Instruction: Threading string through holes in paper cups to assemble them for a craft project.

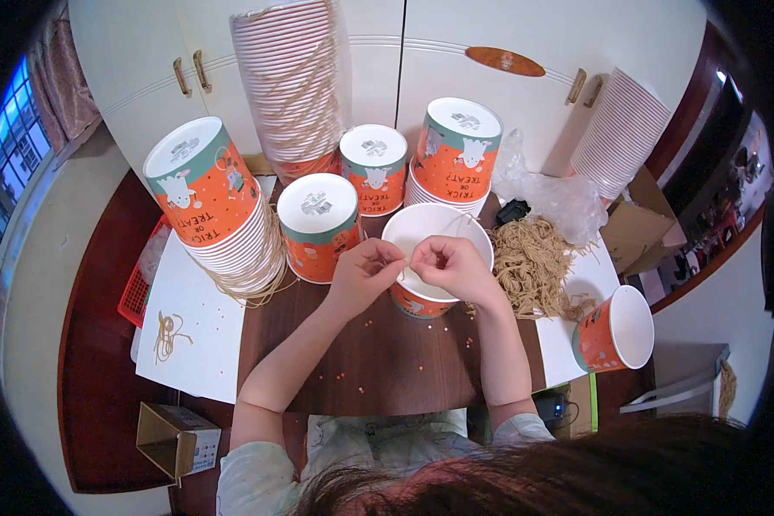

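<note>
An upright paper bucket (420,307), white inside and orange outside, stands in front of me at the table's middle. Over its near rim, my left hand (368,271) and my right hand (452,265) meet with fingertips pinched. A thin bit of twine (406,270) shows between them; its ends are hard to make out. Another thin strand crosses the bucket's far rim. Close by my right hand lies a heap of tan twine (531,267). Left of the bucket, an upside-down orange bucket with a green band (318,225) stands near my left hand.
Stacked upside-down buckets (206,193) draped with twine stand at left, more (456,146) behind. A tall wrapped stack (288,82) rises against the cabinet (456,43). At the right edge, one bucket (615,331) lies tilted. Loose twine (172,337) rests on white board.
</note>
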Motion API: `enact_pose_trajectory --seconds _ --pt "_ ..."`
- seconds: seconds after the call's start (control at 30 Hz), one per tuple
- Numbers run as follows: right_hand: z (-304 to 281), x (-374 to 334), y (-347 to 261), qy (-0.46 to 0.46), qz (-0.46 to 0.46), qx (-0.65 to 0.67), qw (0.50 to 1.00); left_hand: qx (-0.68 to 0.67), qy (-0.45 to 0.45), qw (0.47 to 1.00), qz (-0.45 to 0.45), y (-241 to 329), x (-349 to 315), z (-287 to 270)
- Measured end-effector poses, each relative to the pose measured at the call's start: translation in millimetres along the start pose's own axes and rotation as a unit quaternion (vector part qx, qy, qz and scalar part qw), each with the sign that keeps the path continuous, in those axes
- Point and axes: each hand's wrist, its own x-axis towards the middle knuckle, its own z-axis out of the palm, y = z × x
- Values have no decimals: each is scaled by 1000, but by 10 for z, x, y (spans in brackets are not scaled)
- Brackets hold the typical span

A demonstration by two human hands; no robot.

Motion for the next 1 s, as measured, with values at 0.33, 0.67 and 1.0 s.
enact_pose_trajectory --seconds 0.33,0.67,1.0 --pt "11 3 -3 10 -26 0 1000 -189 7 978 -90 54 40 -63" --pt "18 20 27 32 -65 76 994 29 -47 996 -75 69 10 -5" --pt "15 -5 -63 8 -100 -52 994 176 -34 983 -34 119 -43 -2"
